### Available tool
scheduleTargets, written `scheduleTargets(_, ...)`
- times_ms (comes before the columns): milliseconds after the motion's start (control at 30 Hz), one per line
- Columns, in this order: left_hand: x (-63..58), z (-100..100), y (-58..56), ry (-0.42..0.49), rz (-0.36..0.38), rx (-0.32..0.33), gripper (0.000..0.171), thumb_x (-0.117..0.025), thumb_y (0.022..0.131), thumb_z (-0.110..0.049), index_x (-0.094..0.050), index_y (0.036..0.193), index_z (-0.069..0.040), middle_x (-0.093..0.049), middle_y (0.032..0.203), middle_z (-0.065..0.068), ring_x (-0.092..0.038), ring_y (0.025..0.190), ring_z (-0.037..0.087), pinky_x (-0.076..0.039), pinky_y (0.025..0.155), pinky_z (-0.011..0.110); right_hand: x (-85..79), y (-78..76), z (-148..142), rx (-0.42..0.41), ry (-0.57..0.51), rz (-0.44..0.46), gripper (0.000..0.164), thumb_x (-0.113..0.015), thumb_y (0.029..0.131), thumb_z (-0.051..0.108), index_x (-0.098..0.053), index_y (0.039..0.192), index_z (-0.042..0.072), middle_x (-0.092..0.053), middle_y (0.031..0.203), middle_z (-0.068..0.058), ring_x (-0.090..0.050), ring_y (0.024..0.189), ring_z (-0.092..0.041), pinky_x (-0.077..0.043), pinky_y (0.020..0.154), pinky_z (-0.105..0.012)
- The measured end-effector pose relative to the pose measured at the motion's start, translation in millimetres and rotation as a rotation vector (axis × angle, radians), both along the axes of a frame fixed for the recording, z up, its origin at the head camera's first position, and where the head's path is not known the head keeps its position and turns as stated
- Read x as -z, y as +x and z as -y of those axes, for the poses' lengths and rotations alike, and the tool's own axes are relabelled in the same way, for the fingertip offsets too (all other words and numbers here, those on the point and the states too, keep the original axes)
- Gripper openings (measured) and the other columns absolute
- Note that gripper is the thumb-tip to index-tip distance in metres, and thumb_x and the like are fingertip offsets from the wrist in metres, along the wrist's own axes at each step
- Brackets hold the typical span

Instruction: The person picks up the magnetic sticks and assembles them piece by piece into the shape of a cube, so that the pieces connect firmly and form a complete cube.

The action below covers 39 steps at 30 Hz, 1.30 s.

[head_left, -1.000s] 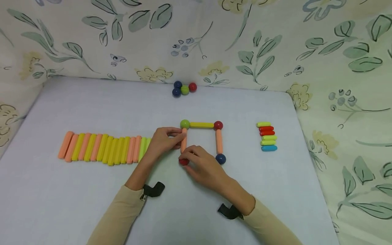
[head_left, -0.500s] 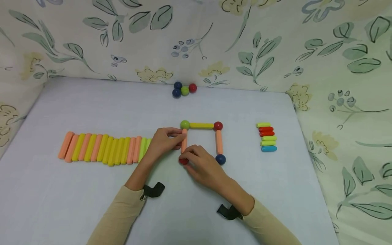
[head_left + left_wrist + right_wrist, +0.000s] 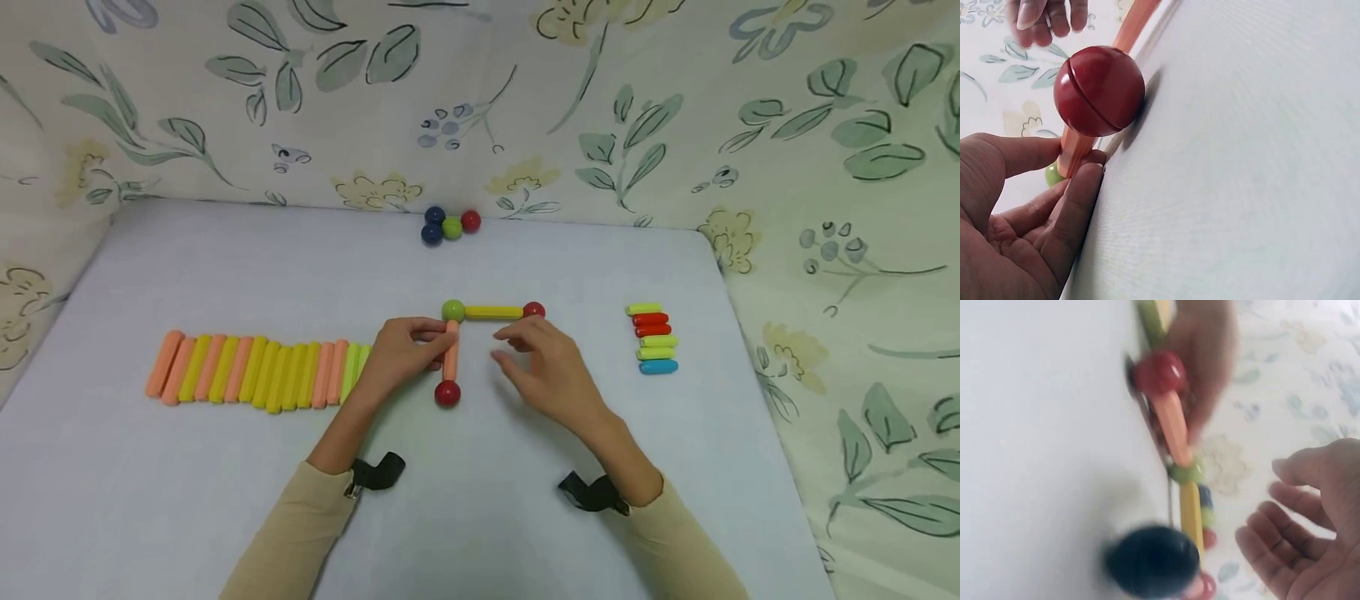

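Note:
My left hand [image 3: 405, 350] pinches an orange stick [image 3: 452, 358] between thumb and fingers. A green ball [image 3: 453, 310] sits at the stick's far end and a glossy red ball [image 3: 447, 394] at its near end. From the green ball a yellow stick [image 3: 493, 312] runs right to a second red ball [image 3: 533, 310]. My right hand [image 3: 551, 375] hovers right of the held stick, fingers loosely bent around nothing. It hides the right-hand orange stick and dark blue ball in the head view; that blue ball [image 3: 1154, 562] shows blurred in the right wrist view.
Left lies a row of orange, yellow and green sticks [image 3: 281, 375], its right end behind my left arm. Several short coloured sticks [image 3: 657, 342] lie at the right. Blue, green and red balls [image 3: 452, 227] cluster at the white table's [image 3: 187, 492] back edge, before flowered cloth [image 3: 487, 100].
My right hand has let go of the near red ball and moved up and right. The ball stays at the stick's end. My left hand keeps its pinch on the orange stick.

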State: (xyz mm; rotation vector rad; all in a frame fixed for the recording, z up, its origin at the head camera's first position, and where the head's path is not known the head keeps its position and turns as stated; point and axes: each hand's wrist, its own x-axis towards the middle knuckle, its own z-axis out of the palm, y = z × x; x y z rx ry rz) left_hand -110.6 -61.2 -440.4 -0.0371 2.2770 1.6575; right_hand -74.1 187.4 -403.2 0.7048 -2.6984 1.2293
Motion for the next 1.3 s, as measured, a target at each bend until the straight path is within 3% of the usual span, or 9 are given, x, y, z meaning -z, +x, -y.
scheduleTargets(200, -1.5, -3.5, 2.2, -0.053, -0.033, 0.011, 0.04, -0.076, 0.099, -0.032, -0.074, 0.125, -0.003, -0.078, 0.112, 0.016, -0.078, 0.079, 0.019, -0.063, 0.072, 0.029, -0.2, -15.0, -33.9, 0.21, 0.016, 0.121, 0.025, -0.074, 0.101, 0.017, -0.073, 0.12, 0.001, -0.073, 0.112, -0.013, -0.071, 0.1, -0.026, -0.065, 0.086, -0.043)
scheduleTargets(400, -0.9, -2.5, 2.4, -0.062, -0.032, 0.018, 0.04, -0.075, 0.099, -0.032, -0.074, 0.126, -0.002, -0.078, 0.112, 0.016, -0.078, 0.079, 0.019, -0.062, 0.073, 0.028, 12.6, -21.4, -43.0, 0.303, 0.079, 0.344, 0.03, -0.07, 0.103, 0.028, -0.073, 0.12, 0.003, -0.074, 0.106, -0.014, -0.07, 0.091, -0.028, -0.06, 0.074, -0.035)
scheduleTargets(767, -9.1, 2.1, 2.3, -0.15, -0.04, 0.067, 0.045, -0.068, 0.103, -0.037, -0.07, 0.133, -0.003, -0.078, 0.103, 0.01, -0.073, 0.081, 0.016, -0.058, 0.076, 0.028, 29.0, -27.5, -41.7, 0.305, 0.076, 0.412, 0.042, -0.075, 0.098, 0.037, -0.074, 0.12, 0.001, -0.074, 0.095, -0.011, -0.065, 0.079, -0.022, -0.053, 0.063, -0.029)
scheduleTargets(933, -20.1, 5.5, 6.5, -0.239, -0.079, 0.062, 0.047, -0.064, 0.105, -0.038, -0.066, 0.14, -0.007, -0.076, 0.114, 0.009, -0.073, 0.09, 0.021, -0.059, 0.081, 0.035, 26.1, -31.3, -48.6, 0.286, 0.041, 0.455, 0.042, -0.073, 0.099, 0.037, -0.073, 0.122, 0.001, -0.074, 0.096, -0.011, -0.066, 0.082, -0.023, -0.054, 0.064, -0.029)
scheduleTargets(1133, -37.6, 28.7, 21.3, -0.342, -0.155, 0.026, 0.047, -0.063, 0.106, -0.038, -0.064, 0.143, -0.009, -0.071, 0.127, 0.012, -0.069, 0.11, 0.03, -0.059, 0.092, 0.046, 23.8, -31.9, -50.6, 0.265, 0.011, 0.569, 0.043, -0.07, 0.101, 0.032, -0.068, 0.131, 0.001, -0.074, 0.101, -0.013, -0.069, 0.082, -0.022, -0.057, 0.069, -0.029)
scheduleTargets(1300, -50.8, 53.9, 42.2, -0.46, -0.191, -0.033, 0.047, -0.063, 0.107, -0.033, -0.062, 0.143, -0.004, -0.068, 0.13, 0.017, -0.067, 0.111, 0.034, -0.058, 0.091, 0.051, 23.3, -30.1, -49.9, 0.262, -0.019, 0.606, 0.043, -0.07, 0.101, 0.03, -0.067, 0.132, 0.0, -0.074, 0.103, -0.014, -0.07, 0.083, -0.022, -0.058, 0.071, -0.028)
